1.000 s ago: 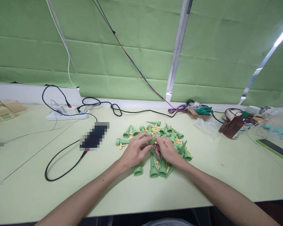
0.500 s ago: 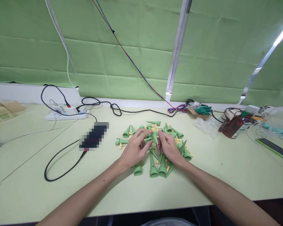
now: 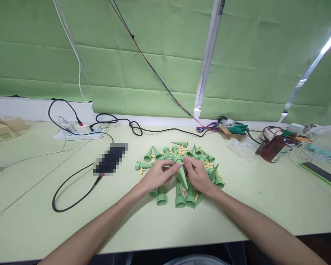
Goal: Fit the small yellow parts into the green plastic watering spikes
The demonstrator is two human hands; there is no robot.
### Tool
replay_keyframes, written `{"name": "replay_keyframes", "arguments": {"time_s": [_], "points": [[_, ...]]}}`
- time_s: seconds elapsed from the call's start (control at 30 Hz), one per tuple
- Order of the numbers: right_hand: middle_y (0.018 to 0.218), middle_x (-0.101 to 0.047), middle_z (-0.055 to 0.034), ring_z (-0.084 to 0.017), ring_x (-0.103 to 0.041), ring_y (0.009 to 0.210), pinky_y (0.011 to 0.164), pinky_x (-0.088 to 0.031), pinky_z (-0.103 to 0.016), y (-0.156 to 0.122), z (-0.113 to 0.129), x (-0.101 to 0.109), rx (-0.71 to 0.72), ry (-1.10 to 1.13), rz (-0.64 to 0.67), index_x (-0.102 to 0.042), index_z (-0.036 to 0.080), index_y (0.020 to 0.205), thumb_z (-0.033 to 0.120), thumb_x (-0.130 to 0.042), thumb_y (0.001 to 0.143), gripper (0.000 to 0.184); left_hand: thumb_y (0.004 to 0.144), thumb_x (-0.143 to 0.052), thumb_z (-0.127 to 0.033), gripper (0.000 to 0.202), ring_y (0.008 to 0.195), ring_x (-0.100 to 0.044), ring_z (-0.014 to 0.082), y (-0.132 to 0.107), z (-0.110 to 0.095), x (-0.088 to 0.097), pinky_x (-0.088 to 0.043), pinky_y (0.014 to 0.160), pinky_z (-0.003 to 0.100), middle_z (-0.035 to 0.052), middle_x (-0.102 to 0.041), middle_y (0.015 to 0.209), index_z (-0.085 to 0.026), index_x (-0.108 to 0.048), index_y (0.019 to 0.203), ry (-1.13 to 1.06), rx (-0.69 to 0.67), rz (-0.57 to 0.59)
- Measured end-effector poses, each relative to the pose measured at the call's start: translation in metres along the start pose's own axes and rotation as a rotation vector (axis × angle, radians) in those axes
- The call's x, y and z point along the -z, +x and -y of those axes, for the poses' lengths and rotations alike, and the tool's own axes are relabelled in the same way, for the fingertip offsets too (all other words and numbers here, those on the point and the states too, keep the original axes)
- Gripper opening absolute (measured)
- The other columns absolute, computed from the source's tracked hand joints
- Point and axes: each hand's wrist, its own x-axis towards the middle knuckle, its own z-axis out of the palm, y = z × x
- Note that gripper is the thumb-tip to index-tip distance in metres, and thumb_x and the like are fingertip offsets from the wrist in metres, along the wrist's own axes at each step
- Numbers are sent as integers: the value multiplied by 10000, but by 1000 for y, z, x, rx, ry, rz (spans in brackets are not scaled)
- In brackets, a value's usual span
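Observation:
My left hand (image 3: 161,173) is closed on a green plastic watering spike (image 3: 183,174), gripping it near its wide cap. The spike's tip points down toward me. My right hand (image 3: 196,172) pinches at the spike's other side, where a bit of a small yellow valve (image 3: 183,163) shows at the fingertips. The fingers hide most of that valve. Under and around both hands lies a pile of more green spikes (image 3: 180,197) and small yellow valves (image 3: 141,171), some of them covered by my hands.
Left of the pile lies a blurred dark device (image 3: 110,159) on a black cable. A white power strip (image 3: 78,135) sits behind it. At the right are a brown bottle (image 3: 277,147), a clear plastic bag (image 3: 239,148), a cardboard box (image 3: 231,133) and a black-green phone-like slab (image 3: 322,175).
The green spike has turned so its length and tip now show pointing toward me. My left fingers, spread before, have closed on it. My right hand has barely moved.

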Motion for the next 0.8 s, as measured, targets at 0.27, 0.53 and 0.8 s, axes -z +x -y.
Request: {"name": "replay_keyframes", "arguments": {"time_s": [0.27,0.53,0.8], "points": [[448,-458,24,-122,-470,417,456,-380,-270,-2,-4,-3,-52,49,20,-431,209,550,571,-328,989,578,837,-609,-525,369,457,-322,86,-2,-4,2,-203,442,224,-56,-392,511,-183,-515,735,15,-23,10],[418,-463,14,-112,-442,372,418,-367,-267,-3,-2,-3,-124,114,7,-439,204,486,591,-345,975,630,785,-705,-416,309,574,-417,98,-3,-9,-2,-337,519,219,-38,-432,660,-170,-527,725,200,-210,-160],[390,-456,13,-115,-437,369,443,-375,-274,-2,1,-2,-137,131,21,-418,210,444,559,-345,986,648,819,-686,-316,224,627,-516,102,-5,-6,-4,-449,578,239,27,-568,903,-181,-654,996,306,-382,-216]]}}
